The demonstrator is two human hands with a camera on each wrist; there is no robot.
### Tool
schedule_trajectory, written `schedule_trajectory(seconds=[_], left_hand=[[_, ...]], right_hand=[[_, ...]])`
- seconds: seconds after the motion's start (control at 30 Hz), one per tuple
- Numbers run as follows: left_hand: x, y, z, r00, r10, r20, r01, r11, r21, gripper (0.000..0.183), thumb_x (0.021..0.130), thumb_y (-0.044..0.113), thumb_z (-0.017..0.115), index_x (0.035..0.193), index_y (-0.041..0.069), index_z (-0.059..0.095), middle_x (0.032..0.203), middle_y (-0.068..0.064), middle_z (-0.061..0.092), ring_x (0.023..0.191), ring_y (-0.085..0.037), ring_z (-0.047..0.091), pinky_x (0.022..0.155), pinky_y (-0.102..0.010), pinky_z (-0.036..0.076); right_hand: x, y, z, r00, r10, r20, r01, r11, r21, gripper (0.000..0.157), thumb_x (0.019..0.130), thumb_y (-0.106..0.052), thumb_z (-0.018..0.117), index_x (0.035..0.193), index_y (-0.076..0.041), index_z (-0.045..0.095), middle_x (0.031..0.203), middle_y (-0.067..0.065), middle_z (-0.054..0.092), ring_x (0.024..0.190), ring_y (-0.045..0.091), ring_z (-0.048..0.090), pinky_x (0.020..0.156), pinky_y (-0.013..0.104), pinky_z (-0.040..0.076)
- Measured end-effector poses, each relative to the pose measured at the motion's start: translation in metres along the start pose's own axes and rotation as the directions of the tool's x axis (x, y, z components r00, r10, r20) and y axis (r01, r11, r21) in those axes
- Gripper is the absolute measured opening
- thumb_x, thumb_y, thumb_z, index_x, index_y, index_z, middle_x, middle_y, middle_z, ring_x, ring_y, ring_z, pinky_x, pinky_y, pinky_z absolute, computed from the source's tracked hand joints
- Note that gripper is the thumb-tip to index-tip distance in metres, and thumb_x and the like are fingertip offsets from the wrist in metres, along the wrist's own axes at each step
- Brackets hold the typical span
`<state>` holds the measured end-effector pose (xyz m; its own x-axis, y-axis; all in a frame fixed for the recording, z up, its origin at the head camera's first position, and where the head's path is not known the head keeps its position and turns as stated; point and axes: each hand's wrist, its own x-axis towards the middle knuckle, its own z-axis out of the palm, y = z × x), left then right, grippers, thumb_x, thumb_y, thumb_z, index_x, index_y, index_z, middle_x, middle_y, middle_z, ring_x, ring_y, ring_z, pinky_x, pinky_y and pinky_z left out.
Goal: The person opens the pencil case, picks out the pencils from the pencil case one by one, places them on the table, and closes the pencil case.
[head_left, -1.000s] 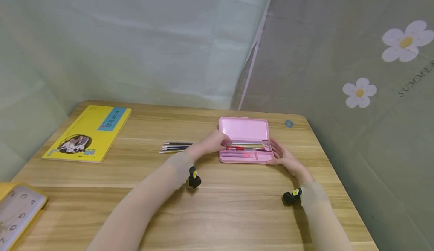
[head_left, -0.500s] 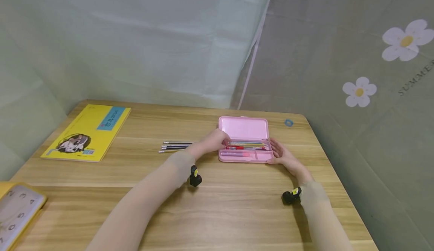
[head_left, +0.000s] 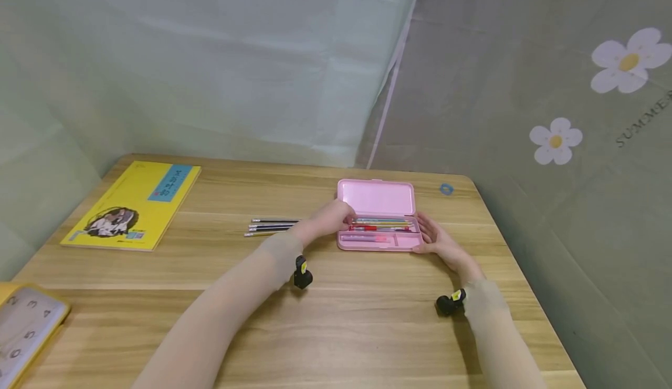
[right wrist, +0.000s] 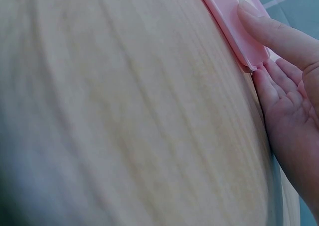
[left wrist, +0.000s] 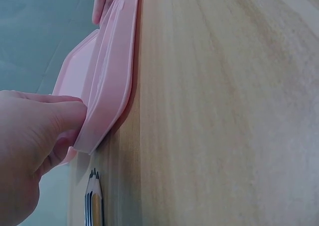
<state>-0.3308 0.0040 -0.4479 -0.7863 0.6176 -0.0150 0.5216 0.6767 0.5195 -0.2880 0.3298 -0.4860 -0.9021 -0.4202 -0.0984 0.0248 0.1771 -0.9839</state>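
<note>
A pink pencil case [head_left: 375,197] lies with its lid raised at the back. In its rear compartment are several pencils [head_left: 391,223] and a red pen [head_left: 370,228]; a pink pen [head_left: 363,238] lies in the front one. My left hand [head_left: 332,217] grips the case's left end, fingertips over the rim and partly hidden. My right hand [head_left: 443,246] holds the right end, thumb at the front corner and fingers against the end wall. Several loose pencils [head_left: 269,226] lie left of the case, partly behind my left wrist, points toward the case in the left wrist view.
A yellow book [head_left: 133,205] lies at the table's left back. The yellow-framed clock [head_left: 34,330] is at the near left. A small blue ring [head_left: 446,189] lies near the back right corner. Curtains [head_left: 236,74] hang behind the table.
Both hands stay at the ends of the pencil case, with hardly any movement. The whole scene shifts very slightly as the head camera moves.
</note>
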Motion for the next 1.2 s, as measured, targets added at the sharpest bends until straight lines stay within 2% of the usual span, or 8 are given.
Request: schedule_trajectory(seconds=[0.23, 0.43, 0.5, 0.63, 0.77, 0.93, 1.1, 1.2], left_hand=[[-0.001, 0.0008, -0.0007, 1.0, 0.018, -0.019, -0.018, 1.0, -0.002, 0.027, 0.086, -0.002, 0.07, 0.112, -0.001, 0.071, 0.098, -0.009, 0.073, 0.094, -0.02, 0.068, 0.089, -0.03, 0.056], [-0.0016, 0.0014, -0.0023, 1.0, 0.012, -0.011, -0.012, 1.0, -0.002, 0.028, 0.085, -0.002, 0.069, 0.113, 0.0, 0.07, 0.099, -0.009, 0.073, 0.094, -0.019, 0.068, 0.089, -0.029, 0.056], [-0.0019, 0.0017, -0.0025, 1.0, 0.001, -0.003, -0.001, 1.0, -0.005, 0.028, 0.086, -0.002, 0.069, 0.114, 0.0, 0.07, 0.099, -0.008, 0.073, 0.094, -0.019, 0.068, 0.089, -0.029, 0.056], [-0.002, 0.0028, -0.0028, 1.0, -0.019, 0.007, 0.019, 1.0, -0.005, 0.027, 0.088, -0.001, 0.067, 0.115, 0.001, 0.07, 0.099, -0.008, 0.073, 0.094, -0.018, 0.068, 0.087, -0.028, 0.056], [-0.0017, 0.0039, -0.0035, 1.0, -0.013, 0.005, 0.013, 1.0, 0.013, 0.026, 0.088, 0.0, 0.067, 0.114, 0.001, 0.07, 0.1, -0.008, 0.073, 0.095, -0.019, 0.068, 0.088, -0.028, 0.056], [-0.0017, 0.0052, -0.0042, 1.0, -0.001, 0.01, 0.0, 0.999, 0.033, 0.024, 0.089, 0.0, 0.066, 0.113, 0.001, 0.071, 0.101, -0.009, 0.073, 0.096, -0.02, 0.068, 0.088, -0.03, 0.056], [-0.0018, 0.0054, -0.0048, 1.0, 0.018, 0.016, -0.019, 0.998, 0.056, 0.02, 0.09, 0.002, 0.067, 0.109, 0.001, 0.072, 0.102, -0.009, 0.074, 0.097, -0.021, 0.069, 0.089, -0.031, 0.056], [-0.0014, 0.0048, -0.0043, 1.0, 0.024, 0.016, -0.025, 0.998, 0.053, 0.019, 0.09, 0.003, 0.067, 0.108, 0.002, 0.072, 0.103, -0.009, 0.074, 0.098, -0.021, 0.069, 0.09, -0.032, 0.056]], right_hand=[[-0.0012, -0.0011, 0.0002, 1.0, 0.001, 0.002, -0.001, 1.0, -0.015, 0.099, 0.082, 0.006, 0.069, 0.155, 0.0, 0.002, 0.163, 0.021, 0.005, 0.151, 0.036, 0.004, 0.122, 0.032, 0.016], [-0.0019, -0.0026, 0.0012, 1.0, 0.025, -0.012, -0.025, 1.0, -0.012, 0.101, 0.082, 0.004, 0.07, 0.156, -0.003, 0.003, 0.164, 0.019, 0.007, 0.151, 0.033, 0.006, 0.118, 0.02, 0.022], [-0.002, -0.003, 0.0013, 1.0, 0.024, -0.012, -0.024, 1.0, -0.012, 0.101, 0.082, 0.004, 0.071, 0.156, -0.003, 0.003, 0.164, 0.019, 0.007, 0.152, 0.033, 0.006, 0.119, 0.021, 0.021], [-0.0019, -0.0028, 0.001, 1.0, 0.009, -0.003, -0.009, 1.0, -0.019, 0.101, 0.082, 0.005, 0.07, 0.155, 0.0, 0.001, 0.163, 0.022, 0.006, 0.151, 0.035, 0.004, 0.122, 0.03, 0.017], [-0.0012, -0.0015, 0.0005, 1.0, 0.001, -0.003, -0.002, 1.0, -0.025, 0.1, 0.082, 0.005, 0.069, 0.155, 0.001, 0.001, 0.163, 0.023, 0.005, 0.151, 0.037, 0.003, 0.123, 0.036, 0.014], [-0.001, -0.0009, 0.0005, 1.0, 0.007, -0.007, -0.007, 1.0, -0.027, 0.1, 0.082, 0.005, 0.07, 0.155, 0.0, 0.001, 0.163, 0.022, 0.005, 0.151, 0.036, 0.004, 0.122, 0.035, 0.014], [-0.0012, -0.0006, 0.0011, 1.0, 0.021, -0.011, -0.021, 1.0, -0.017, 0.101, 0.082, 0.003, 0.071, 0.156, -0.002, 0.002, 0.164, 0.02, 0.006, 0.151, 0.033, 0.005, 0.121, 0.028, 0.018], [-0.0007, -0.0004, 0.0005, 1.0, 0.015, -0.009, -0.015, 1.0, -0.015, 0.101, 0.082, 0.004, 0.07, 0.156, -0.001, 0.002, 0.164, 0.02, 0.006, 0.151, 0.034, 0.005, 0.122, 0.03, 0.016]])
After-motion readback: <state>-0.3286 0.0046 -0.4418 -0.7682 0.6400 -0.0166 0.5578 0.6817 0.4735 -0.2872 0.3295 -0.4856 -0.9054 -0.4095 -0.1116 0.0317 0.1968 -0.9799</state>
